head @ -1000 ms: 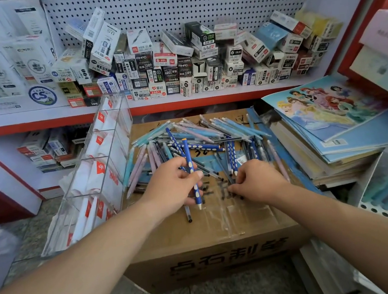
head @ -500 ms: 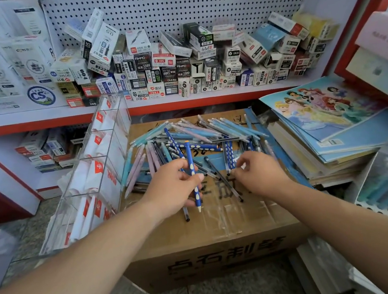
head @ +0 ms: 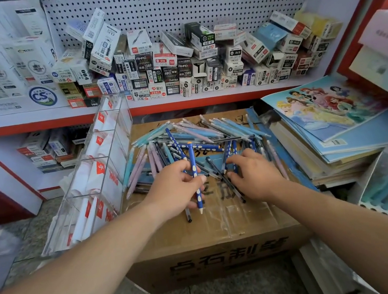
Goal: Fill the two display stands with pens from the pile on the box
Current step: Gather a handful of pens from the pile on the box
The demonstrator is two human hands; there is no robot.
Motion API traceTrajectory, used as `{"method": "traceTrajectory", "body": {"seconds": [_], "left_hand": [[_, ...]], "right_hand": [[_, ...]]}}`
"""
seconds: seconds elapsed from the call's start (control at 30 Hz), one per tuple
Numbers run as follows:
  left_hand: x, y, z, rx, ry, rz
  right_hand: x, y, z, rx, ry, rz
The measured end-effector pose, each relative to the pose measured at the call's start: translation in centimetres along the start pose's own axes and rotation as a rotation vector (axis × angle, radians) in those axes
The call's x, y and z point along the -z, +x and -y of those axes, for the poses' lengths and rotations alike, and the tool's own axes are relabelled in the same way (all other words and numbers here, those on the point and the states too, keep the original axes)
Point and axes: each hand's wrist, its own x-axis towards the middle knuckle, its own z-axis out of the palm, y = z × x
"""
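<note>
Blue spotted pen (head: 194,171) is sitting clamped in the left hand (head: 176,190); the right hand (head: 252,176) is seemingly pinching loose pens (head: 198,131), which may roll off the box (head: 222,228).

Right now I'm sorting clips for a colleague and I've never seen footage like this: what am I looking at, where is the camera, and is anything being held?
There is no machine here. A person wears a wide-angle camera on the head, looking forward and down, so both forearms reach in from the bottom of the picture.

In front is a cardboard box with a loose pile of pens on top, mostly pale blue, lilac and dark blue. To its left leans a clear acrylic display stand with compartments holding white-and-red paper. Behind, a shelf carries many small pen boxes; a stack of notebooks lies at the right.

The left hand grips a dark blue pen with pale dots, along with at least one dark pen underneath. The right hand is spread over the pile with its fingers among the pens; whether it has gripped one cannot be told.
</note>
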Motion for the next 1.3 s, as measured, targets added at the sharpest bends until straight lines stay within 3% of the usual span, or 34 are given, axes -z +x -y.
{"method": "traceTrajectory", "body": {"seconds": [0.37, 0.57, 0.87, 1.3], "left_hand": [[0.3, -0.1, 0.3, 0.0, 0.023, 0.007], [0.4, 0.0, 0.4, -0.021, 0.052, 0.012], [-0.3, 0.0, 0.1, -0.02, 0.044, 0.017], [-0.8, 0.0, -0.2, -0.017, 0.053, 0.026]], "right_hand": [[0.5, -0.2, 1.2, 0.029, 0.004, 0.047], [2.0, -2.4, 0.5, 0.072, 0.028, 0.165], [1.8, -1.0, 0.0, -0.19, 0.171, 0.07], [1.7, -1.4, 1.5, -0.291, 0.209, 0.158]]}}
